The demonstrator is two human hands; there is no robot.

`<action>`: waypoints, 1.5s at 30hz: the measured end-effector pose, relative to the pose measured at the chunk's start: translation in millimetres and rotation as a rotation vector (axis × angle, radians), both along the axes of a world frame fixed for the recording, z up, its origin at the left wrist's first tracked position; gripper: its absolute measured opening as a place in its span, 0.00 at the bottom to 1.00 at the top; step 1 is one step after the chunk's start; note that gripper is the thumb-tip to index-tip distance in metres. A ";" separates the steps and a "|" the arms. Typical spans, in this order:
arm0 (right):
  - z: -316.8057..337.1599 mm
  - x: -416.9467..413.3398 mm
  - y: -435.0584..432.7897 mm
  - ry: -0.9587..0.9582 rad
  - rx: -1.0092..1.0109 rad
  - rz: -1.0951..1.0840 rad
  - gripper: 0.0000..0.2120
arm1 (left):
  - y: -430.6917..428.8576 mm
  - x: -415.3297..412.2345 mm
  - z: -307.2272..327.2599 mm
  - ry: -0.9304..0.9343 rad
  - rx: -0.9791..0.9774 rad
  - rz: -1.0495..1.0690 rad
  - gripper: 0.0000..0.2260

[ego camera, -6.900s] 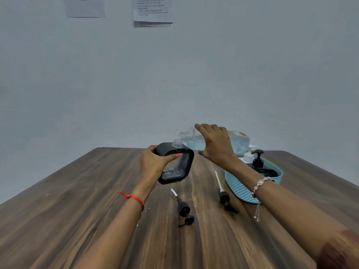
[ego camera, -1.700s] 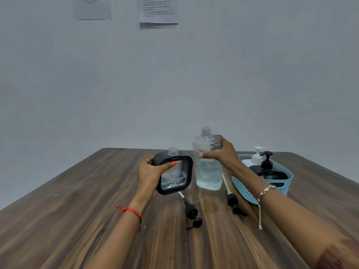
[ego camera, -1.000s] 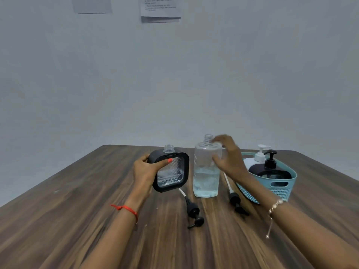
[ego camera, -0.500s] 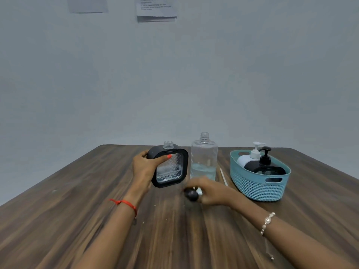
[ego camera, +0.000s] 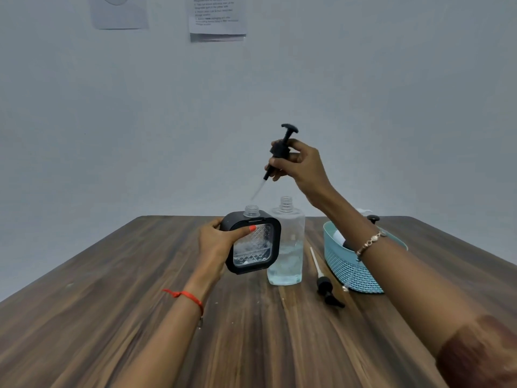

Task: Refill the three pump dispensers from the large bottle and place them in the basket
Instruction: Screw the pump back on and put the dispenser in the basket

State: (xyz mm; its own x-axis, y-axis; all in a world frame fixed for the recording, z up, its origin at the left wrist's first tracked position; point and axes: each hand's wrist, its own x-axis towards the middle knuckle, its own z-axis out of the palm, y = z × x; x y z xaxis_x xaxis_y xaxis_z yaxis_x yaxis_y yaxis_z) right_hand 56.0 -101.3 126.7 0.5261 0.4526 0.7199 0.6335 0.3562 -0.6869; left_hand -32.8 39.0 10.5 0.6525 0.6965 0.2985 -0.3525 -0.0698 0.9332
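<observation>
My left hand grips a square black dispenser with a clear patterned window and an open neck, held upright just above the table. My right hand holds a black pump head in the air above it, the clear tube slanting down toward the dispenser's neck. The large clear bottle stands uncapped right of the dispenser, partly filled with pale liquid. A teal basket at the right holds two pump dispensers, mostly hidden behind my right forearm.
A second black pump head with its tube lies on the wooden table between the bottle and the basket. Papers hang on the wall behind.
My right hand let go of the large bottle, picked one pump head off the table and raised it above the square dispenser. My left hand kept holding the dispenser.
</observation>
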 end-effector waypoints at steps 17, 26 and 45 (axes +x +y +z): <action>-39.4 -13.7 9.0 -0.079 -0.465 -0.108 0.14 | -5.0 -7.8 12.4 -0.050 0.003 -0.048 0.18; -51.7 -16.3 8.0 0.141 -0.084 -0.235 0.11 | -8.6 -9.3 12.6 -0.061 -0.068 -0.055 0.15; -47.7 -15.2 -1.2 0.101 -0.309 -0.111 0.13 | -20.8 -8.0 15.9 -0.038 -0.023 -0.094 0.17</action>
